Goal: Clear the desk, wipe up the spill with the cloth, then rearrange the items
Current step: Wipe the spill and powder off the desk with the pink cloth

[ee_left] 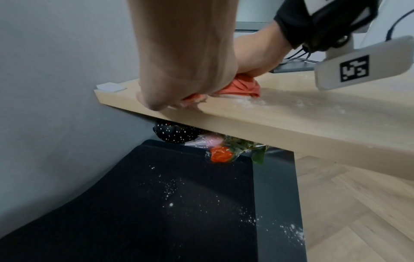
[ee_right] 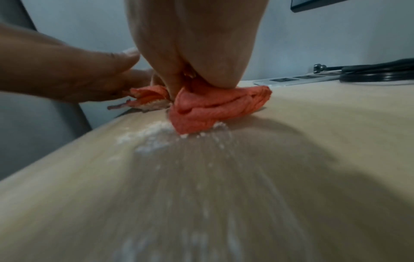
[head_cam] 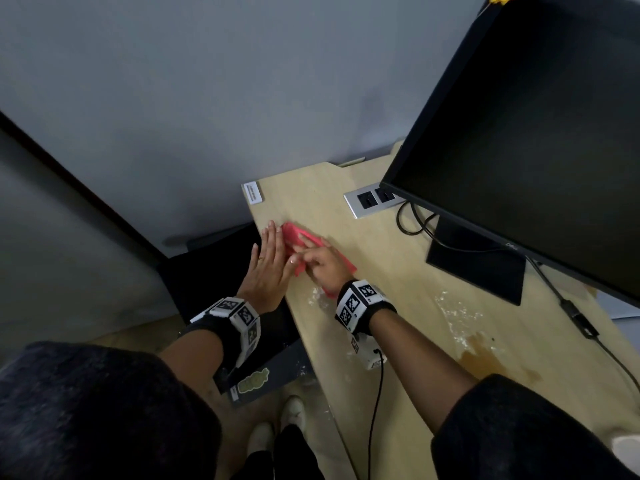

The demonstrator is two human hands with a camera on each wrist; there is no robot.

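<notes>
A pink cloth (head_cam: pixel 293 234) lies bunched near the left edge of the light wooden desk (head_cam: pixel 408 282). My right hand (head_cam: pixel 320 261) presses down on the cloth (ee_right: pixel 215 108), fingers curled over it. My left hand (head_cam: pixel 272 251) stands at the desk edge with straight fingers, its palm against the cloth (ee_left: pixel 241 86). White powder (ee_right: pixel 154 135) is heaped in front of the cloth. More powder (head_cam: pixel 457 315) and a brown liquid puddle (head_cam: pixel 485 358) lie nearer me on the desk.
A black monitor (head_cam: pixel 526 133) on its stand fills the right side, with cables and a power socket strip (head_cam: pixel 372 200) behind. A black bin (ee_left: pixel 179 203) dusted with powder stands below the desk edge, with a wrapped rose (ee_left: pixel 221 154) in it. A white label (head_cam: pixel 253 192) sits at the far corner.
</notes>
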